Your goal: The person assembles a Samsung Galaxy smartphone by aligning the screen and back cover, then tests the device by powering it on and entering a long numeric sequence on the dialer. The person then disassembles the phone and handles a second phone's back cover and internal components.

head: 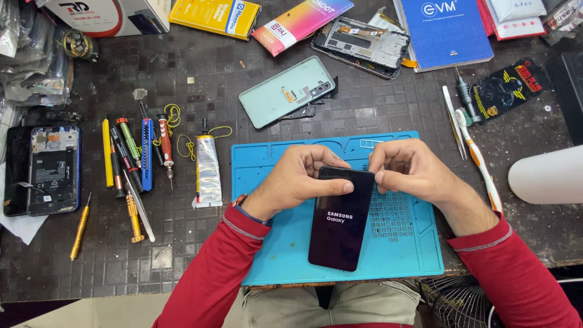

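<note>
Both hands, left hand (299, 178) and right hand (410, 169), pinching black phone's (340, 218) top edge.

A dark workbench (340, 115) with a small square grid pattern fills the view, scuffed and dusty, lit evenly from above. Its front edge runs below the hands. Beneath it, to the lower right, stands a wire fan guard (455, 304); pale floor (91, 311) shows lower left.

Black phone (340, 222) between both hands, blue mat (273, 243)
</note>
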